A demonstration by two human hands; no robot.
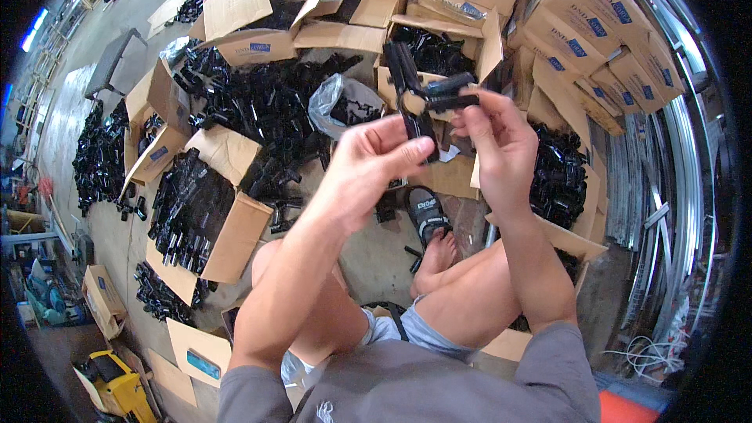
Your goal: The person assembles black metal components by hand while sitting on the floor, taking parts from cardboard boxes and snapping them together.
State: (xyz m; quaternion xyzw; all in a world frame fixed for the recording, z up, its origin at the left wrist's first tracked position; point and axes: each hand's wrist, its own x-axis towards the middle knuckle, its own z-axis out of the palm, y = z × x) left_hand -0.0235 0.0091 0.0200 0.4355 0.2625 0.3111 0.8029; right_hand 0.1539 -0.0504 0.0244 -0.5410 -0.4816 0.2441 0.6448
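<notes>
At the far right, a stack of brown cartons is marked with dark lettering and blue emblems, and similar blue marks are borne by several open cartons on the floor. Across the far left and middle, a heap of black parts is spread between the cartons; no writing can be made out on it. The black hardware is held up above the knees, in front of an open carton at the far side; whether it is one branched part or several is blurred. It is judged light enough for the fingers alone, stiff, smooth and perhaps slippery from its gloss, and not especially fragile. It is best taken by its straight arms, with the junction kept free. Its near arm is gripped between thumb and curled fingers by the left hand; the end of its right arm is pinched between thumb and fingertips by the right hand. Pale lettering is carried by the strap of a dark sandal.
</notes>
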